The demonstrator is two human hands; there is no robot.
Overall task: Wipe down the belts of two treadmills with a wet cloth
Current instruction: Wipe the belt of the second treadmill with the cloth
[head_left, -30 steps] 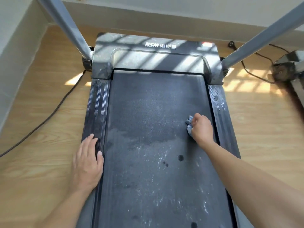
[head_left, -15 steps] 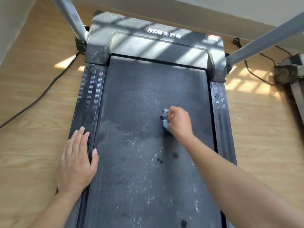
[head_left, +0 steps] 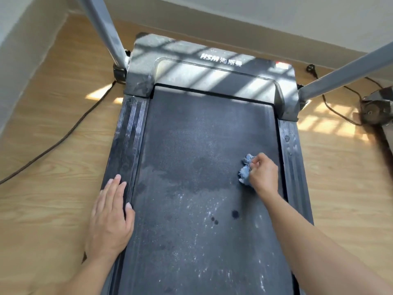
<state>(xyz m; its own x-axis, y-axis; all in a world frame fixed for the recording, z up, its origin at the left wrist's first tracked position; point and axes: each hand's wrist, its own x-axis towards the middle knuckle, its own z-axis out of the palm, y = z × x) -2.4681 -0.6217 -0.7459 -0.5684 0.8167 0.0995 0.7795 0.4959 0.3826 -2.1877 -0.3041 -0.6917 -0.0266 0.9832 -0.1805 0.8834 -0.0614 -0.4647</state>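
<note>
Bright daylight, barred sun patches on motor cover (head_left: 212, 75) and floor (head_left: 331, 124), wide-angle bowing at edges

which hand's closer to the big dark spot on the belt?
Right. The right hand, gripping the cloth, is on the belt just beyond the big dark spot; the left hand rests flat on the left side rail, across the belt.

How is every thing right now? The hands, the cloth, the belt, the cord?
cloth: scrunched up, pressed on the belt near its right edge.
right hand: grips the cloth.
left hand: flat, fingers straight, resting on the left rail.
belt: dusty, with white specks, a few dark drops and a darker, wet-looking band across the middle.
cord: lying loose on the floor.
</note>
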